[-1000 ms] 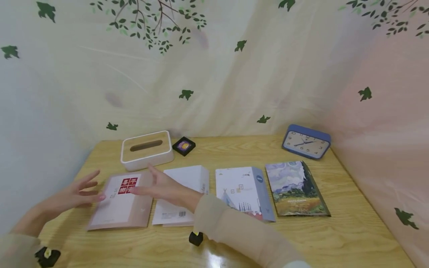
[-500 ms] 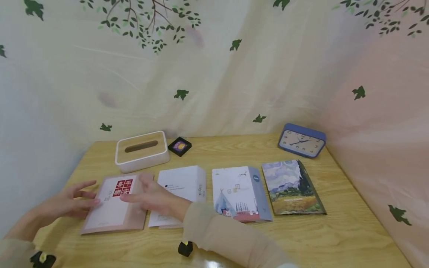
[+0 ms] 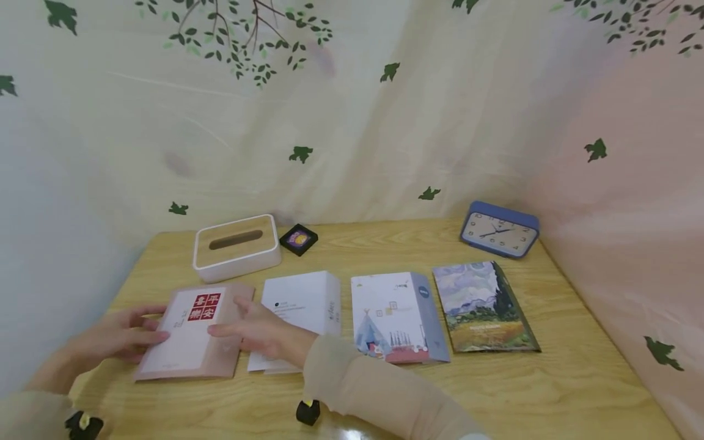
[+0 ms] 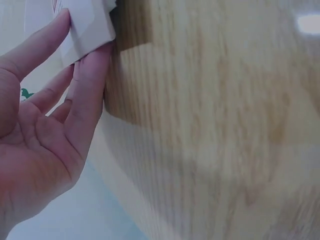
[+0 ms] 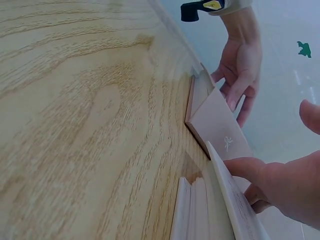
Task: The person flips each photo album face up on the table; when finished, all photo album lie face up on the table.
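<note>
A pink book (image 3: 181, 342) with a white panel and red characters lies at the left of the table. My left hand (image 3: 118, 336) is at its left edge, thumb over the cover, and in the left wrist view the fingers reach under the edge. At its right side is my right hand (image 3: 264, 327), thumb above the cover. The right wrist view shows this hand's fingers (image 5: 245, 167) at the gap between the pink book and a white book (image 3: 302, 293), with the thumb raised clear.
Right of the white book lie a tent-print book (image 3: 387, 305) and a landscape-cover book (image 3: 484, 311). Along the back stand a white tissue box (image 3: 236, 263) with a wooden top, a small black square frame (image 3: 299, 239) and a blue alarm clock (image 3: 500, 229). Fabric hangs behind the table (image 3: 577, 385).
Both hands have come lower and closer to the pink book's sides; the right hand has moved down to its right edge. The view shifts slightly; the other objects keep their places.
</note>
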{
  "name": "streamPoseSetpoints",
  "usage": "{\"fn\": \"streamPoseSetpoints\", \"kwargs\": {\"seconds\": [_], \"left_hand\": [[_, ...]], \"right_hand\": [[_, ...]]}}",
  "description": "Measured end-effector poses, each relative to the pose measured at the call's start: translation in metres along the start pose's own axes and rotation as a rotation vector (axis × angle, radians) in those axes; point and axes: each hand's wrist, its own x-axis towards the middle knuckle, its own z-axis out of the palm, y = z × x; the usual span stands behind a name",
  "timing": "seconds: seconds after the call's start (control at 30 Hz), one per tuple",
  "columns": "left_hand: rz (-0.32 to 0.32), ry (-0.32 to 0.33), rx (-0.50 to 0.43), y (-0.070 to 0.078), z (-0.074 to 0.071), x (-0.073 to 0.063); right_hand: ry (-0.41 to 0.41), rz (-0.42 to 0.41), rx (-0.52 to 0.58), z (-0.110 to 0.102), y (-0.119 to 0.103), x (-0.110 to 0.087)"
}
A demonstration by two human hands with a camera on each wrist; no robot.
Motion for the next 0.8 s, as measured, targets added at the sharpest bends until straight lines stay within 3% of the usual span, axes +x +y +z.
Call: {"fn": "streamPoseSetpoints", "kwargs": {"seconds": [0.17,0.43,0.8], "left_hand": [[-0.060,0.047,-0.009,0.003,0.005,0.004],[-0.060,0.038,0.007,0.012,0.000,-0.004],[-0.108,0.039,0.000,0.012,0.002,0.003]], "right_hand": [[-0.008,0.010,0.030,-0.005,0.003,0.002],[-0.083,0.010,0.137,-0.007,0.006,0.003],[-0.054,0.015,0.160,-0.012,0.009,0.002]]}}
